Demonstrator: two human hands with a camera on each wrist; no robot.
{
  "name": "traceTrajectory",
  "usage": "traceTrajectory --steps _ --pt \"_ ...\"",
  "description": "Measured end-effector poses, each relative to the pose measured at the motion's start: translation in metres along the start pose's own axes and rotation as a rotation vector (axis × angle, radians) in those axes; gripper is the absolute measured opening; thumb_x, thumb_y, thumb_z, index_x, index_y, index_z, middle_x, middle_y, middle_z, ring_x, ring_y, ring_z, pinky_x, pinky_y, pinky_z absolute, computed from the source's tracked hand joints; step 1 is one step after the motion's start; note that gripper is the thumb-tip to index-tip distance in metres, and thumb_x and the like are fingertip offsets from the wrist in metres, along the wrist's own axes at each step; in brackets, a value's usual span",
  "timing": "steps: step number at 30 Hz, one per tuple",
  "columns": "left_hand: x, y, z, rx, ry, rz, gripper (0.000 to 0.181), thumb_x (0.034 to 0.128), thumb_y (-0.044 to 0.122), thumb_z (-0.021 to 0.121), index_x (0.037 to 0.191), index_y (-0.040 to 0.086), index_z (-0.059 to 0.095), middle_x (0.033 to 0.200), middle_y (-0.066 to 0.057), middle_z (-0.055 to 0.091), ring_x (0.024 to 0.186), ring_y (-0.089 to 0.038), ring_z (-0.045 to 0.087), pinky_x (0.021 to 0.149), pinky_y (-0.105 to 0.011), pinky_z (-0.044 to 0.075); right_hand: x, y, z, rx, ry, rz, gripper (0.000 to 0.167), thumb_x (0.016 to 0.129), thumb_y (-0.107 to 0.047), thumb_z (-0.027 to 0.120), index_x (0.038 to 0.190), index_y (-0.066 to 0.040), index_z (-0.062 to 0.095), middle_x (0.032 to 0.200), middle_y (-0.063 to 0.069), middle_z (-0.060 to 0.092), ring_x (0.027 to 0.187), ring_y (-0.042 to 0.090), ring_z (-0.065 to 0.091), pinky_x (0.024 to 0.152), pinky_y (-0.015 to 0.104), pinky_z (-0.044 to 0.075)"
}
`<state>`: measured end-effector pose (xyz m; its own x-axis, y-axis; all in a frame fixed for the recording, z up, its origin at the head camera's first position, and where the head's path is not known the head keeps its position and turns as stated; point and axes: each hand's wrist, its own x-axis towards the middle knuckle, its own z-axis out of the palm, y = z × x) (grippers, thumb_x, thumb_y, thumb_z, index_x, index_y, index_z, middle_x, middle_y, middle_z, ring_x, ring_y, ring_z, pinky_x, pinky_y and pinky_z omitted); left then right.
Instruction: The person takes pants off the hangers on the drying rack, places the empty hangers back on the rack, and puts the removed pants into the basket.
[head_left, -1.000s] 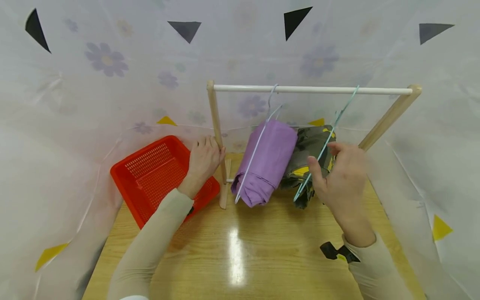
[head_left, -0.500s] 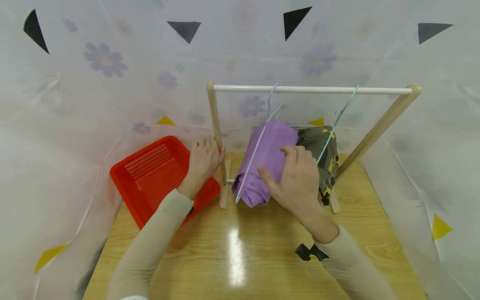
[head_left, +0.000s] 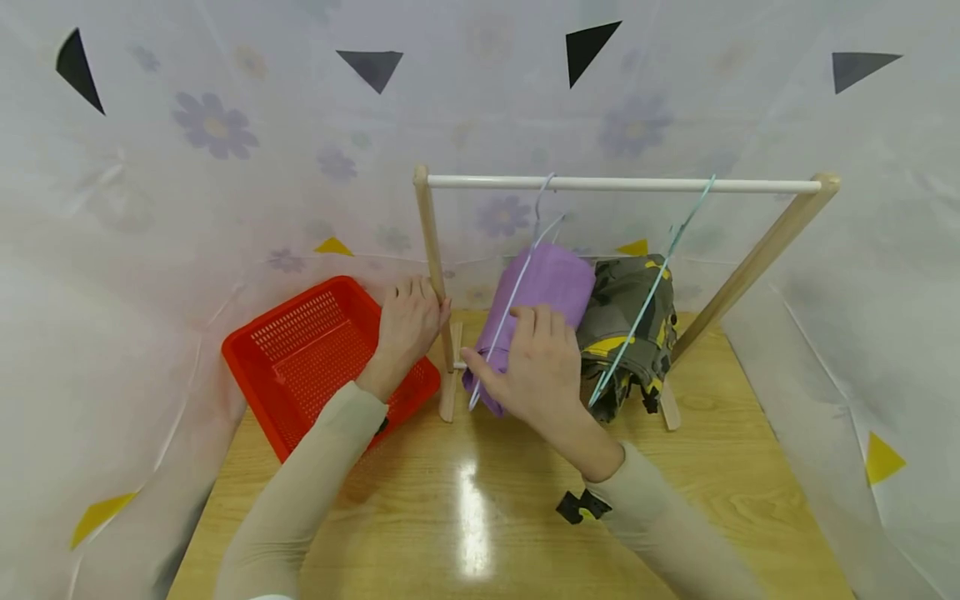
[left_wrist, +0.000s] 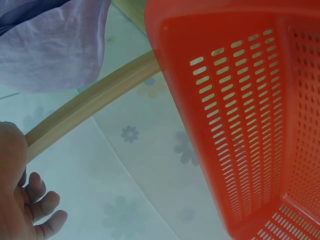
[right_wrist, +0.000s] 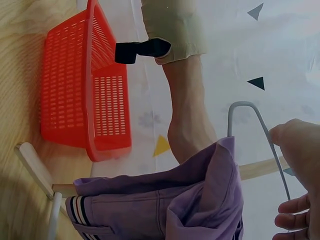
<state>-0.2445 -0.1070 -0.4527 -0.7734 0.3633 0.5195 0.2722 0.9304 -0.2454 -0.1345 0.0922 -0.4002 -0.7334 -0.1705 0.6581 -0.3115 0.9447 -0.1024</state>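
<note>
My left hand [head_left: 408, 321] grips the left post [head_left: 431, 233] of a small clothes rack; its thumb lies along the wood in the left wrist view. A folded purple garment [head_left: 551, 275] hangs over a lilac wire hanger [head_left: 519, 285] on the rack's white rail [head_left: 630, 183]. In front of it is my right hand [head_left: 543, 367], thumb and fingers spread apart on either side of the hanger wire. The right wrist view shows striped trim on the purple garment [right_wrist: 130, 210]. Farther right, a dark camouflage garment [head_left: 611, 308] with yellow patches hangs on a teal hanger [head_left: 678, 233].
A red perforated basket [head_left: 281, 333] stands at the left, partly behind my left forearm. The rack's right post [head_left: 757, 258] leans toward its wooden foot [head_left: 670, 406]. Below lies a wooden table [head_left: 420, 517], enclosed by flower-printed white sheeting [head_left: 225, 200].
My right hand has moved left from the teal hanger, across the camouflage garment, to the purple garment. My left hand has stayed on the post.
</note>
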Motion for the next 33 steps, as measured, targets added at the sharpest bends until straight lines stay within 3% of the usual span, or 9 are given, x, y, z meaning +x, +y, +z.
traceTrajectory --steps 4,13,19,25,33 --pt "0.0 0.001 0.001 0.003 0.01 0.004 0.044 0.1061 0.043 0.057 0.09 0.002 0.059 0.078 -0.011 0.061 0.077 -0.029 0.06 0.067 -0.036 0.046 -0.001 -0.003 0.003 -0.032 -0.015 -0.01 0.08 0.082 -0.07 0.073 0.113 0.004 0.063 0.097 0.018 0.066 0.084 0.035 0.064 0.071 0.046 0.056" --pt "-0.001 0.003 0.003 0.01 -0.02 -0.003 0.044 0.1077 0.042 0.054 0.09 0.002 0.059 0.08 -0.01 0.06 0.079 -0.03 0.062 0.069 -0.037 0.047 -0.01 0.0 -0.003 -0.019 -0.06 0.0 0.06 0.084 -0.049 0.077 0.109 0.004 0.062 0.093 0.016 0.062 0.079 0.032 0.061 0.068 0.042 0.052" --pt "0.0 0.002 0.003 0.012 0.01 0.002 0.043 0.1067 0.041 0.055 0.09 0.002 0.06 0.079 -0.01 0.059 0.078 -0.029 0.06 0.068 -0.037 0.045 -0.016 0.0 -0.008 0.014 -0.089 0.004 0.041 0.086 -0.033 0.076 0.102 0.003 0.063 0.087 0.015 0.06 0.075 0.031 0.059 0.065 0.04 0.049" --pt "0.0 0.0 0.001 0.016 -0.01 -0.001 0.043 0.1075 0.041 0.054 0.092 0.001 0.06 0.08 -0.01 0.06 0.078 -0.029 0.061 0.068 -0.036 0.046 -0.021 0.0 -0.015 0.048 -0.147 0.033 0.032 0.091 -0.023 0.07 0.107 0.004 0.062 0.091 0.016 0.061 0.077 0.031 0.059 0.068 0.041 0.051" --pt "0.0 0.0 0.003 0.022 0.017 0.0 0.043 0.1068 0.041 0.054 0.09 0.002 0.06 0.078 -0.009 0.059 0.076 -0.028 0.06 0.067 -0.036 0.047 -0.029 0.004 -0.02 -0.016 -0.121 0.014 0.024 0.094 -0.013 0.07 0.105 0.006 0.061 0.084 0.014 0.059 0.071 0.028 0.058 0.06 0.035 0.049"
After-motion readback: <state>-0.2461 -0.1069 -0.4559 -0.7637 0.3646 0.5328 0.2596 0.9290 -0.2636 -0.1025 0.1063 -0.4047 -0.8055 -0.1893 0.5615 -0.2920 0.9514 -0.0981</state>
